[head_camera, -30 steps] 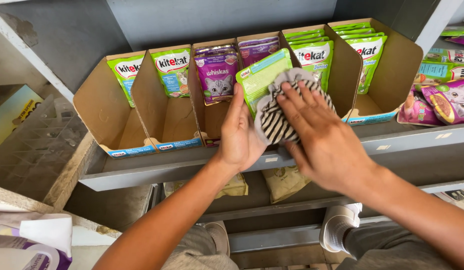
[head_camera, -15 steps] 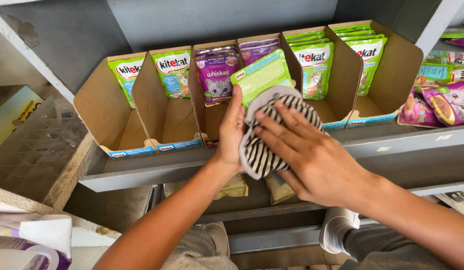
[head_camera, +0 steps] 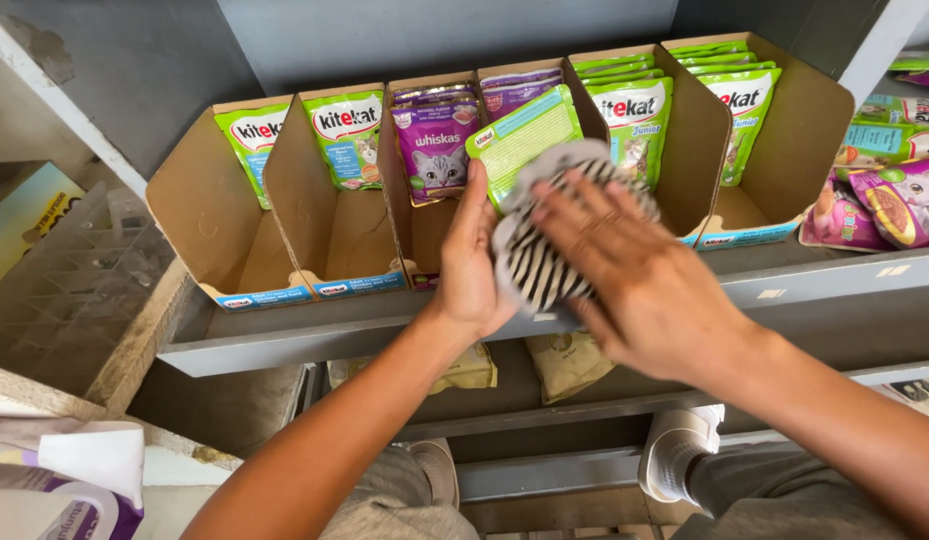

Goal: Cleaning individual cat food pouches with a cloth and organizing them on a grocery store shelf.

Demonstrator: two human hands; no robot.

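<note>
Pressing flat with fingers spread, the right hand is covering a black-and-white striped cloth, which is lying between this palm and a green pouch. The left hand is standing open on edge, fingers straight, touching the cloth's left side and bracing the pouch from below; neither hand is clenching. Both are hovering over the front edge of the grey shelf, in front of the middle cardboard trays. Purple pouches are standing just left of the green pouch, more green ones just right.
</note>
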